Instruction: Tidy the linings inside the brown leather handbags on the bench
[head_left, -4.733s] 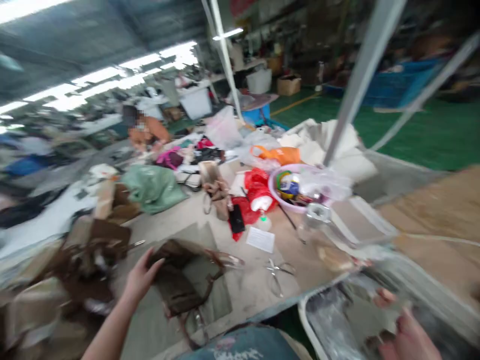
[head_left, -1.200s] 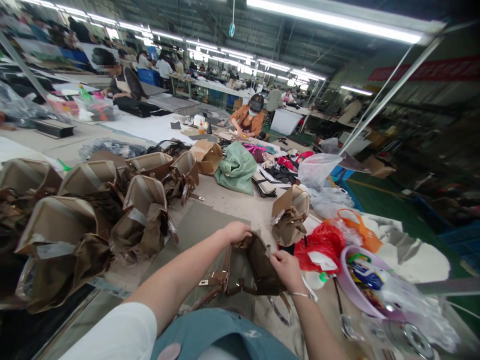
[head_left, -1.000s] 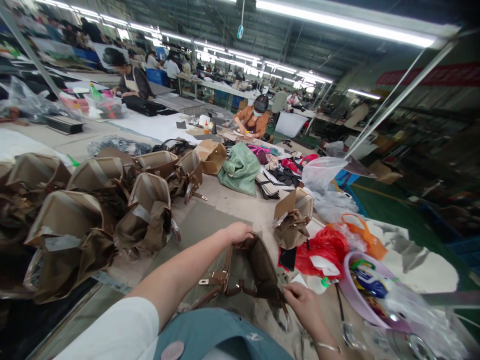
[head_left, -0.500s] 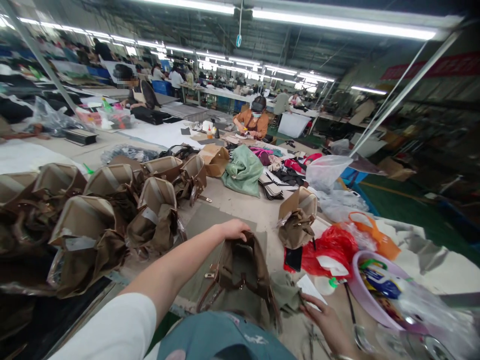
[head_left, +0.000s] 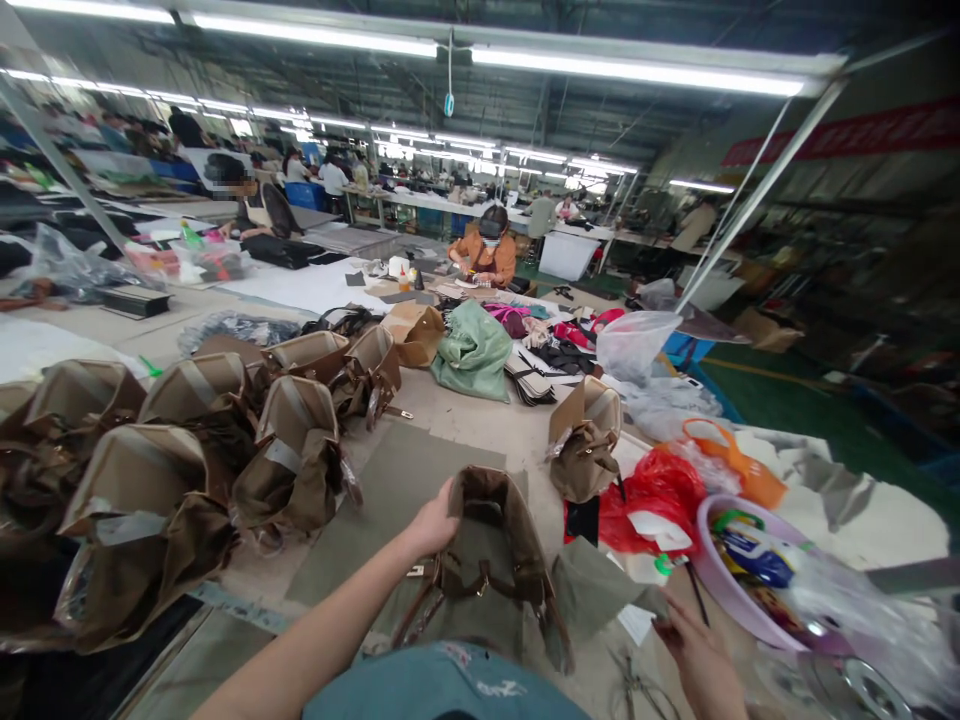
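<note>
A brown-olive handbag [head_left: 521, 530] stands on the table right in front of me, its mouth open toward me. My left hand [head_left: 433, 522] grips the upper left edge of the bag, fingers partly hidden behind the wall. Off to the right, my right hand [head_left: 694, 640] pinches the corner of a thin grey-green cloth [head_left: 596, 590], which stretches from beside the bag. Below that cloth's corner lies a white paper piece [head_left: 636, 622]. Scissors [head_left: 634, 685] rest on the table near my right hand. A teal cap brim or garment with print [head_left: 465, 680] covers the bottom middle.
Several similar bags [head_left: 289, 480] crowd the left side; one more bag [head_left: 585, 455] stands at right. Beyond are a green sack [head_left: 472, 350], red plastic bag [head_left: 652, 490] and purple basin [head_left: 709, 560]. A co-worker in orange [head_left: 491, 250] sits across the table.
My left hand has shifted from the bag's top rim down to its left edge. My right hand has moved right, drawing the bunched cloth out flatter. The view has turned slightly.
</note>
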